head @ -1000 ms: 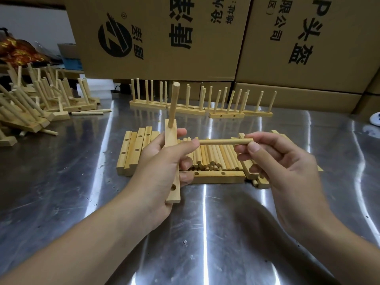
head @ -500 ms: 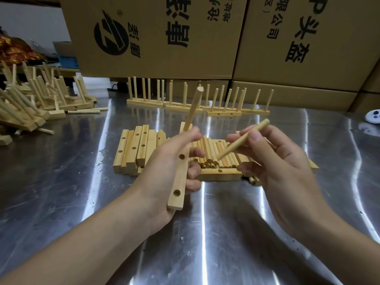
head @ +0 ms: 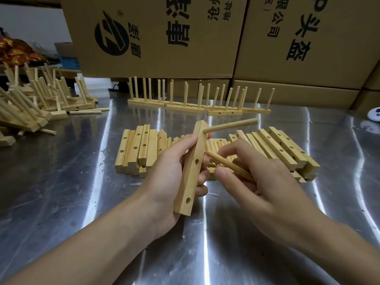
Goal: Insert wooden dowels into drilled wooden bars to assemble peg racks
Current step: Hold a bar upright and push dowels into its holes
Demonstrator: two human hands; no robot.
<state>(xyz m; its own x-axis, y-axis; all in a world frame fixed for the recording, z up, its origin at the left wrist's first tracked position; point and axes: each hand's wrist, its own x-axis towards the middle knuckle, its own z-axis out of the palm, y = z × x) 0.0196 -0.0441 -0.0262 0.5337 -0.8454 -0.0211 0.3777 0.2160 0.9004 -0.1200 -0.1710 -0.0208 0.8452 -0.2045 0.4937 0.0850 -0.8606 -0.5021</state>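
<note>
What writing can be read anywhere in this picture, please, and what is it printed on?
"头盔": right cardboard box.
"限公司": same box, cut off above.
"地址:": left cardboard box.
"®": beside that box's round logo.
Other characters on the left box: cropped or too skewed to read.
</note>
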